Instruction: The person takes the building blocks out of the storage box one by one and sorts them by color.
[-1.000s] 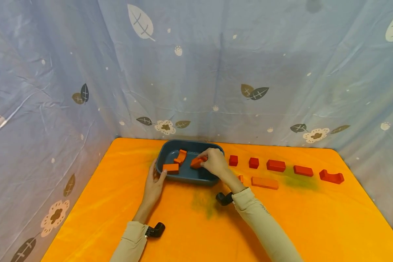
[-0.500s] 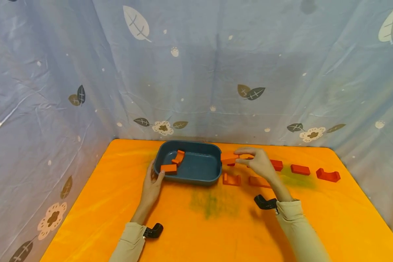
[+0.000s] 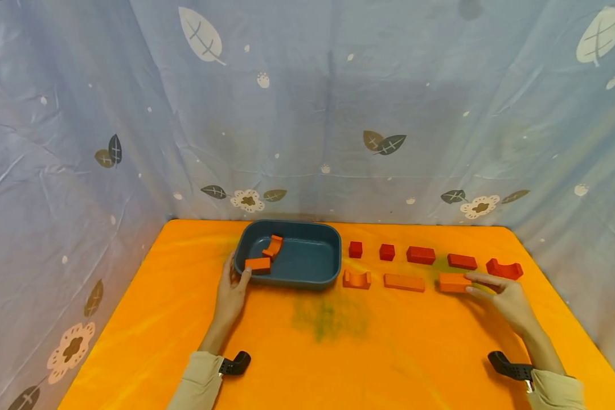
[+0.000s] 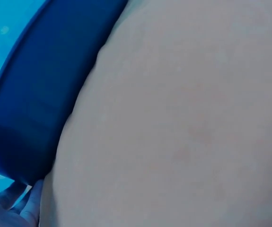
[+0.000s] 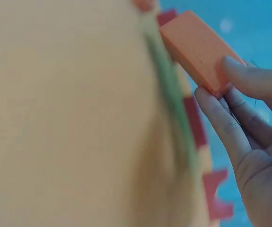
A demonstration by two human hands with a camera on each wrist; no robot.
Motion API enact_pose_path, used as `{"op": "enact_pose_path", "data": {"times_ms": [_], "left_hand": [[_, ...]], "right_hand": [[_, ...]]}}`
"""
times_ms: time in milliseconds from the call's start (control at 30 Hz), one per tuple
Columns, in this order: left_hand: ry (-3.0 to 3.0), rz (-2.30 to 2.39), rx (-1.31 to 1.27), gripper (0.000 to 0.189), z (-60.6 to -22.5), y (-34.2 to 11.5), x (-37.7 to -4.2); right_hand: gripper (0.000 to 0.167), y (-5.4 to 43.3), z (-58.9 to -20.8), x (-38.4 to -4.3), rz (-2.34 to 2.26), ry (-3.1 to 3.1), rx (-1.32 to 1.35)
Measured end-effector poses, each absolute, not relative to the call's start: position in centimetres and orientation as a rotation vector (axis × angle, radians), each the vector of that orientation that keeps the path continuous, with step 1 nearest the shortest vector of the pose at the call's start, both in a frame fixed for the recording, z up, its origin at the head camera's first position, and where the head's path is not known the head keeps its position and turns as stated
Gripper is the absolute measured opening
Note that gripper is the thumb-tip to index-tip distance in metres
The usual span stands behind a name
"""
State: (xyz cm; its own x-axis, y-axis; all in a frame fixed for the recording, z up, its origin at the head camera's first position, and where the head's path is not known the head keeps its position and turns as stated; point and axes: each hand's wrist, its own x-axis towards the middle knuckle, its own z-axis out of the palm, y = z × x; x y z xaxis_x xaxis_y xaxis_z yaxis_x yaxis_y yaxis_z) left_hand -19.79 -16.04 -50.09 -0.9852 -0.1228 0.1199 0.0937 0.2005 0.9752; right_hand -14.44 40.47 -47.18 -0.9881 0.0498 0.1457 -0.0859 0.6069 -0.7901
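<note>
My right hand [image 3: 509, 302] pinches an orange rectangular block [image 3: 452, 282] by its right end, thumb on one face and fingertips on another, close over the table at the right of the orange row. In the right wrist view this orange block [image 5: 199, 49] is tilted. Around the left front corner of a dark blue tray [image 3: 307, 259], my left hand [image 3: 230, 296] grips the wall, thumb at the rim. Inside the tray's left part lie an orange rectangular block [image 3: 258, 265], near the thumb, and a curved orange block [image 3: 273, 246].
Behind runs a red row: two cubes [image 3: 356, 249], two oblong blocks [image 3: 421, 255] and a notched block [image 3: 504, 269]. In front are a notched orange block [image 3: 356, 279] and a long flat orange block [image 3: 404, 282]. A patterned curtain [image 3: 307, 142] borders the yellow table [image 3: 389, 353].
My right hand has lifted the orange block out of the tray and carried it right, past the long flat orange block. The left hand keeps its hold on the tray.
</note>
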Motion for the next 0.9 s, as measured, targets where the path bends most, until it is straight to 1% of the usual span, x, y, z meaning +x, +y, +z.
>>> {"op": "enact_pose_path", "data": {"times_ms": [133,300,367,567,733,900], "left_hand": [[-2.295,-1.875,0.029,0.064,-50.3,-16.2,-19.7],[-2.308,-1.866,0.032,0.065,-50.3,-16.2,-19.6],[-2.315,-1.864,0.034,0.065,-50.2,-16.1,-19.6],[-2.307,-1.866,0.038,0.064,-50.1,-16.0,-19.7],[-2.303,-1.883,0.007,0.065,-50.2,-16.0,-19.8],[-2.31,-1.869,0.014,0.065,-50.2,-16.1,-19.8]], "right_hand": [[0.04,42.0,-48.3,-13.4,1.298,-2.704,-0.009],[0.021,41.8,-49.1,-13.6,1.152,-2.66,0.082],[0.016,41.6,-49.2,-13.7,1.097,-2.648,0.092],[0.016,41.5,-49.1,-13.5,1.071,-2.64,0.114],[0.019,41.3,-49.0,-13.5,1.035,-2.639,0.224],[0.021,40.2,-47.8,-13.8,0.874,-2.618,0.257]]}}
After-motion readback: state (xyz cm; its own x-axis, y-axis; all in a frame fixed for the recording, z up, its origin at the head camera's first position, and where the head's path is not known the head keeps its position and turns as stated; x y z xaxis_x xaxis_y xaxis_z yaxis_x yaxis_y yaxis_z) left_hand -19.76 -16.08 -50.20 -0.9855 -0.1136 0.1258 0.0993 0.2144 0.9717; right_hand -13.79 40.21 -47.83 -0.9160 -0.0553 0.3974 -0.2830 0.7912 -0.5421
